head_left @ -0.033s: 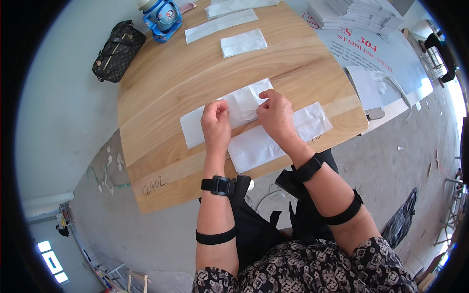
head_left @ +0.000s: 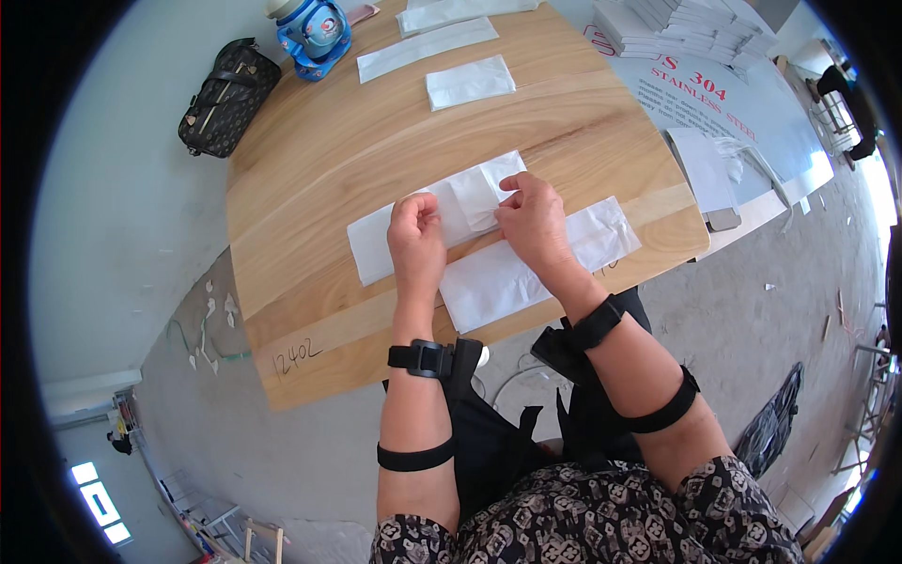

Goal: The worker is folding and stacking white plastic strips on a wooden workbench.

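A long white folded sheet (head_left: 376, 246) lies slanted across the table, with a smaller, thin white folded piece (head_left: 474, 199) over its right part. Above its middle my left hand (head_left: 416, 230) is closed, fingers curled in; what they hold, if anything, is hidden. My right hand (head_left: 534, 221) is also closed, its curled fingertips at the right edge of the thin piece. Whether they grip that edge cannot be seen. Nearer to me, a second white folded sheet (head_left: 498, 287) lies partly under my right hand and wrist, its right end creased.
Farther back on the wooden table (head_left: 310, 235) lie a small white folded piece (head_left: 470, 83) and white strips (head_left: 427, 49). A dark patterned bag (head_left: 230, 99) and a blue bottle (head_left: 315, 38) stand at the far left. Stacked white sheets (head_left: 691, 33) lie at the far right.
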`<state>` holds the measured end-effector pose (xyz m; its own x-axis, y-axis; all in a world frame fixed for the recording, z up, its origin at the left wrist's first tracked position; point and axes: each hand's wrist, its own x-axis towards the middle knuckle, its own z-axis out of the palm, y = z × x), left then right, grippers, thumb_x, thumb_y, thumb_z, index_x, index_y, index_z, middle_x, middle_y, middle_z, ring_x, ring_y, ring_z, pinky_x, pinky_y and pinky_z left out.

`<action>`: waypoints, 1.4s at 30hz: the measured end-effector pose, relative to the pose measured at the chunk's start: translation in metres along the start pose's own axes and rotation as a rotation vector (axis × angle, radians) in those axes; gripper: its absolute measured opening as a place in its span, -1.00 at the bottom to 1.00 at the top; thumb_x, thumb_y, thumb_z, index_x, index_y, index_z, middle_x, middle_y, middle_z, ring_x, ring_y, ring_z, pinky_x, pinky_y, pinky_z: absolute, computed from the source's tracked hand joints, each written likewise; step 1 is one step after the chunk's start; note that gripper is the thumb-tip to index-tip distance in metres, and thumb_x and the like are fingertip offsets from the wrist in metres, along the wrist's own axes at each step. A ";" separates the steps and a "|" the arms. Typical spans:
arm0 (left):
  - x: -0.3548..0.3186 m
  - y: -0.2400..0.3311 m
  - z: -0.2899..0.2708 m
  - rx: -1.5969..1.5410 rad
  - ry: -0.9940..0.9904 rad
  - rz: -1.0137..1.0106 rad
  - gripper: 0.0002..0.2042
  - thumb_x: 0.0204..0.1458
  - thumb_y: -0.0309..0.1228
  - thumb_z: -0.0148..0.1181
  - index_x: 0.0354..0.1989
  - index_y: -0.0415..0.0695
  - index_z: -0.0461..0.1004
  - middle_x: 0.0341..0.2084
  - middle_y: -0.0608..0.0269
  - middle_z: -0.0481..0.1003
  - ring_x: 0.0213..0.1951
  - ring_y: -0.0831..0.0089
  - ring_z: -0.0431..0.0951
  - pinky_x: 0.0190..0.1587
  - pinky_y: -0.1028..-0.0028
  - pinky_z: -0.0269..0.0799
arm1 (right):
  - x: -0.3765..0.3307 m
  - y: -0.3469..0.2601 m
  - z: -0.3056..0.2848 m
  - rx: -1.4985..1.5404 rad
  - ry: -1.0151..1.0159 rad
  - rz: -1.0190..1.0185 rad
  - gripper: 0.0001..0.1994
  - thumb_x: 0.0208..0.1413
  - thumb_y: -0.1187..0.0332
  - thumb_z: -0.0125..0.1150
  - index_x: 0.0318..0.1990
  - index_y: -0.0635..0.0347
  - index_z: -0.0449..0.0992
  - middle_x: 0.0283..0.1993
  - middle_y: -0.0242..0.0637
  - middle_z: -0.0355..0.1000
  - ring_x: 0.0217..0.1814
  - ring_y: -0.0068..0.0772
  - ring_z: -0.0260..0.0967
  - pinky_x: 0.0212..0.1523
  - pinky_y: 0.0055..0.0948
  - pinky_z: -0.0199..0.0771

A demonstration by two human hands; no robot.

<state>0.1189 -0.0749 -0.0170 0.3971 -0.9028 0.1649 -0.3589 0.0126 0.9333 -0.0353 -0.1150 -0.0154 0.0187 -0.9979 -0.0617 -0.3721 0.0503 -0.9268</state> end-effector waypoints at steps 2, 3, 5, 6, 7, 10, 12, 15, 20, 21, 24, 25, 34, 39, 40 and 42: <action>-0.004 0.001 -0.005 0.080 0.003 0.048 -0.83 -0.03 -0.62 0.11 -0.24 -0.26 0.51 -0.18 0.19 0.48 -0.21 0.49 0.48 -0.16 0.53 0.43 | -0.004 -0.016 -0.004 0.126 -0.087 0.121 -0.72 -0.12 0.60 0.14 -0.16 0.42 0.49 -0.48 -0.11 0.50 -0.40 -0.21 0.49 -0.35 -0.32 0.48; -0.006 0.006 -0.001 0.190 -0.020 0.077 -0.85 -0.09 -0.62 0.12 -0.30 -0.26 0.48 -0.17 0.14 0.46 -0.18 0.37 0.48 -0.14 0.46 0.43 | -0.005 -0.022 -0.006 0.249 -0.160 0.244 -0.74 -0.11 0.57 0.12 -0.18 0.37 0.51 -0.44 -0.05 0.51 -0.28 -0.03 0.52 -0.21 -0.19 0.49; -0.003 0.016 0.003 0.292 -0.075 0.056 -0.83 -0.13 -0.55 0.21 -0.31 -0.27 0.50 -0.16 0.07 0.44 -0.13 0.18 0.46 -0.08 0.35 0.42 | -0.003 -0.020 -0.010 0.256 -0.204 0.224 -0.70 -0.13 0.56 0.14 -0.15 0.39 0.51 -0.44 -0.07 0.51 -0.29 -0.05 0.52 -0.22 -0.19 0.50; -0.001 0.018 0.005 0.289 -0.075 0.057 -0.83 -0.13 -0.55 0.21 -0.31 -0.27 0.50 -0.16 0.07 0.44 -0.13 0.18 0.46 -0.08 0.35 0.42 | -0.002 -0.019 -0.011 0.264 -0.248 0.206 -0.66 -0.15 0.56 0.17 -0.12 0.40 0.50 -0.44 -0.10 0.51 -0.30 -0.07 0.53 -0.24 -0.20 0.50; 0.000 0.018 0.006 0.258 -0.071 0.044 -0.81 -0.07 -0.54 0.17 -0.24 -0.25 0.53 -0.14 0.12 0.45 -0.14 0.24 0.47 -0.08 0.38 0.41 | -0.004 -0.019 -0.009 0.265 -0.251 0.204 -0.66 -0.15 0.56 0.17 -0.12 0.40 0.50 -0.44 -0.10 0.51 -0.30 -0.07 0.53 -0.24 -0.20 0.50; -0.001 0.016 0.007 0.291 -0.124 0.091 -0.74 -0.02 -0.55 0.13 -0.12 -0.19 0.57 -0.13 0.16 0.44 -0.13 0.29 0.47 -0.05 0.42 0.40 | -0.013 -0.021 -0.004 0.044 -0.117 -0.104 -0.67 -0.17 0.54 0.17 -0.14 0.40 0.52 -0.43 -0.07 0.52 -0.35 -0.02 0.52 -0.29 -0.19 0.51; -0.001 0.014 0.005 0.356 -0.182 0.151 -0.70 -0.03 -0.56 0.12 -0.08 -0.15 0.57 -0.12 0.16 0.44 -0.09 0.28 0.47 -0.02 0.42 0.39 | -0.016 -0.026 0.001 -0.074 0.000 -0.255 -0.69 -0.16 0.52 0.15 -0.18 0.44 0.51 -0.47 -0.07 0.51 -0.37 0.04 0.51 -0.30 -0.17 0.50; 0.004 0.020 0.009 0.269 -0.299 0.076 -0.67 -0.04 -0.51 0.21 -0.05 0.00 0.58 -0.06 0.18 0.44 0.06 0.19 0.36 0.11 0.28 0.32 | 0.003 -0.012 -0.006 -0.080 -0.079 0.053 -0.77 -0.10 0.51 0.12 -0.26 0.46 0.50 -0.51 -0.10 0.51 -0.47 -0.11 0.50 -0.44 -0.24 0.48; 0.000 0.026 0.005 0.269 -0.302 0.052 -0.68 -0.10 -0.56 0.23 -0.12 -0.01 0.58 0.04 0.20 0.41 0.12 0.19 0.34 0.16 0.27 0.30 | 0.003 -0.028 -0.025 0.568 -0.143 0.456 -0.86 0.09 0.46 0.12 -0.40 0.38 0.48 -0.52 -0.14 0.52 -0.69 -0.59 0.28 -0.76 -0.57 0.13; -0.001 0.027 0.006 0.269 -0.302 0.052 -0.68 -0.10 -0.56 0.23 -0.12 -0.01 0.58 0.04 0.20 0.41 0.12 0.19 0.34 0.16 0.27 0.30 | 0.003 -0.027 -0.027 0.611 -0.141 0.485 -0.86 0.11 0.44 0.12 -0.41 0.36 0.48 -0.51 -0.13 0.52 -0.69 -0.59 0.27 -0.76 -0.57 0.10; -0.003 0.032 0.011 0.289 -0.236 0.141 -0.78 -0.13 -0.56 0.25 -0.24 -0.21 0.55 -0.13 0.15 0.48 -0.04 0.28 0.48 0.04 0.40 0.35 | 0.003 -0.031 -0.033 0.648 -0.133 0.505 -0.86 0.11 0.43 0.14 -0.40 0.34 0.48 -0.50 -0.12 0.53 -0.69 -0.60 0.25 -0.76 -0.58 0.06; -0.004 0.032 0.012 0.289 -0.212 0.142 -0.83 -0.12 -0.53 0.27 -0.30 -0.23 0.54 -0.20 0.16 0.50 -0.11 0.30 0.49 -0.02 0.41 0.37 | 0.002 -0.031 -0.034 0.643 -0.133 0.500 -0.87 0.11 0.43 0.14 -0.39 0.33 0.48 -0.49 -0.12 0.53 -0.69 -0.60 0.25 -0.76 -0.58 0.05; 0.000 0.020 0.015 0.157 -0.122 0.028 -0.88 0.02 -0.48 0.24 -0.38 -0.31 0.55 -0.42 0.21 0.52 -0.34 0.50 0.47 -0.22 0.49 0.38 | -0.002 -0.029 -0.032 0.706 -0.242 0.563 -0.87 0.04 0.49 0.19 -0.33 0.42 0.44 -0.43 -0.10 0.55 -0.65 -0.62 0.27 -0.75 -0.63 0.07; 0.001 0.017 0.013 0.122 -0.137 -0.002 -0.86 0.06 -0.47 0.21 -0.36 -0.34 0.56 -0.41 0.26 0.52 -0.37 0.56 0.45 -0.26 0.52 0.37 | -0.005 -0.035 -0.014 0.402 -0.164 0.411 -0.89 -0.03 0.52 0.21 -0.49 0.41 0.45 -0.52 -0.12 0.51 -0.66 -0.50 0.37 -0.71 -0.54 0.25; 0.002 0.018 0.013 0.110 -0.139 0.005 -0.87 0.07 -0.48 0.21 -0.37 -0.33 0.55 -0.42 0.26 0.52 -0.38 0.56 0.45 -0.26 0.53 0.37 | -0.004 -0.036 -0.011 0.282 -0.074 0.335 -0.87 -0.05 0.53 0.19 -0.57 0.40 0.45 -0.56 -0.10 0.49 -0.65 -0.44 0.43 -0.69 -0.46 0.35; 0.002 0.020 0.012 0.098 -0.141 0.014 -0.87 0.07 -0.48 0.21 -0.37 -0.32 0.55 -0.42 0.26 0.52 -0.39 0.56 0.44 -0.26 0.53 0.36 | 0.000 -0.029 -0.005 0.296 -0.020 0.330 -0.85 -0.04 0.51 0.18 -0.57 0.41 0.45 -0.60 -0.11 0.48 -0.64 -0.41 0.46 -0.66 -0.44 0.40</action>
<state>0.1023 -0.0813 -0.0018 0.2721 -0.9542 0.1246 -0.4467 -0.0106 0.8946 -0.0292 -0.1171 0.0133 -0.0375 -0.9255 -0.3770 -0.0798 0.3788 -0.9220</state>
